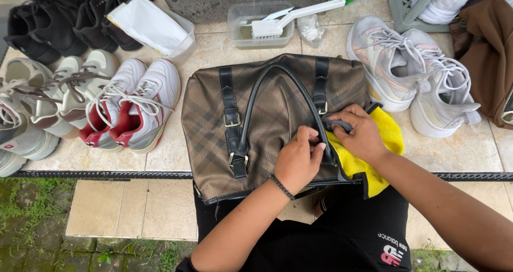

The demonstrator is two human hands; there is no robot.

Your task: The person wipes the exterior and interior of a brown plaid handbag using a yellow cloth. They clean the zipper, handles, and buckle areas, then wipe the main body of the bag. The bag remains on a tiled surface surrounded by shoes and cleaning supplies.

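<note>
Your left hand [298,160] rests curled on the near right part of the brown checked bag [267,117], fingers closed around the black handle [283,85] where it comes down to the bag's face. Your right hand [359,133] sits just beside it, to the right, gripping the same handle's end together with a yellow cloth [374,160]; the cloth is bunched under and behind that hand, touching the bag's right side. Both hands are clenched on the handle, neither is free.

The bag lies flat on the tiled bench [176,149], its near edge overhanging onto your lap. Long axis runs left to right. The handle arches from your hands up and leftward toward the bag's middle, so the untouched length of it lies away from you and to your left. The left hand is nearer to that length. A black strap with a brass buckle [231,119] runs down the bag's left half, well apart from both hands.

Left of the bag: a pair of white and red sneakers [133,103], then more pale shoes. Right: a pair of light grey sneakers [411,74], close to the cloth.

Farther back: a clear tub [238,31] with a white brush [288,18] across it, black shoes [64,15] at far left.
</note>
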